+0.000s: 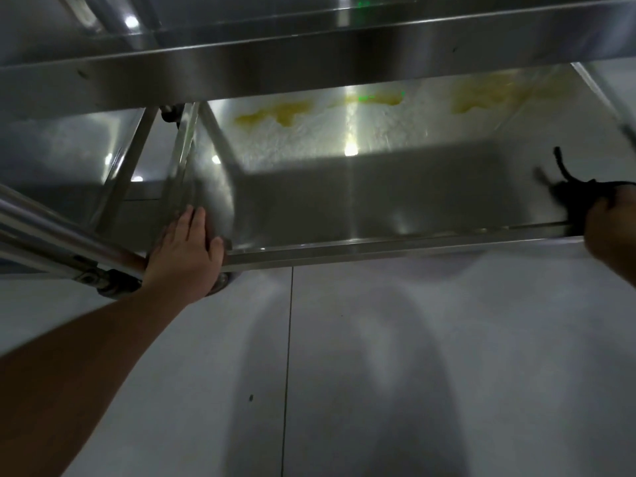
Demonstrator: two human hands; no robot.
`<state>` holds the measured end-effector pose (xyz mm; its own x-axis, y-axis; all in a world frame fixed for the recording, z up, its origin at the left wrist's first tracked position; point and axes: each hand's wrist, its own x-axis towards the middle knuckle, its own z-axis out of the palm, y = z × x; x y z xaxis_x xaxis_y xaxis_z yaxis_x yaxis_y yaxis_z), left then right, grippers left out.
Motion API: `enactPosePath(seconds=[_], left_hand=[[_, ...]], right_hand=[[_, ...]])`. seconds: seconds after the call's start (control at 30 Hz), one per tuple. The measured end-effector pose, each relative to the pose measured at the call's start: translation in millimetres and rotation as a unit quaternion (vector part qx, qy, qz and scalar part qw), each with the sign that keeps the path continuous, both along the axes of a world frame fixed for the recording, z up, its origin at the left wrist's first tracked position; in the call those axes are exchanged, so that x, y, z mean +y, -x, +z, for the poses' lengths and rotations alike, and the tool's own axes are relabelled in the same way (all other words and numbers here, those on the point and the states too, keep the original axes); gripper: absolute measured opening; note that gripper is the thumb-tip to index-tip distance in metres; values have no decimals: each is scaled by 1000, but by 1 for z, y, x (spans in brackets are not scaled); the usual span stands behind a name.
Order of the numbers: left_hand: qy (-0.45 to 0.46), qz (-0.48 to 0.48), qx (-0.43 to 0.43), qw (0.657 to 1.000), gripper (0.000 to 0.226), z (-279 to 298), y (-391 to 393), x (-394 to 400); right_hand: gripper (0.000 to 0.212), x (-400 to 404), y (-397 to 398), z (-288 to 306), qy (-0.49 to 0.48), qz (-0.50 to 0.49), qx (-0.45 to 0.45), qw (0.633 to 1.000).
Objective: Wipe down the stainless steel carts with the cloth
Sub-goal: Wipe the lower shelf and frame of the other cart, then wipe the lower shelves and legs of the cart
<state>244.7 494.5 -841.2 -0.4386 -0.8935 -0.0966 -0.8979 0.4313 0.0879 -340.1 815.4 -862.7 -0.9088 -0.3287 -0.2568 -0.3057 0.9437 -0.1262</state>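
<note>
Left forearm nearest, reaching up from lower left. Left hand (187, 251) flat on near-left corner of cart's lower shelf (378, 242), fingers straight, thumb over rim, grip apart. Yellow smears (275, 115) at shelf's far side. Right hand (605, 232) at shelf's near-right edge, grip clamped on dark cloth (574, 194), cloth blurred, on shelf surface.

Both arms are bare, with no sleeve, glove, watch or ring showing in the head view. The left hand (187, 247) shows its back, with short, unpainted nails, and its forearm is in view along its whole length to the frame's lower left corner. The right hand (607, 232) is cut off by the frame's right edge, and only its back and part of the wrist show.
</note>
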Motion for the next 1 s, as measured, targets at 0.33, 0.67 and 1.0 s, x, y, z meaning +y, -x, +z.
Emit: enactPosePath(seconds=[0.33, 0.67, 1.0], left_hand=[[-31, -8, -87, 996, 71, 16, 10, -1], [-219, -57, -130, 965, 58, 138, 56, 145], [-350, -130, -235, 897, 57, 354, 83, 256]], right_hand=[[46, -4, -122, 61, -73, 131, 157, 976], [40, -63, -260, 154, -219, 388, -152, 882], [25, 23, -355, 346, -225, 287, -365, 856]])
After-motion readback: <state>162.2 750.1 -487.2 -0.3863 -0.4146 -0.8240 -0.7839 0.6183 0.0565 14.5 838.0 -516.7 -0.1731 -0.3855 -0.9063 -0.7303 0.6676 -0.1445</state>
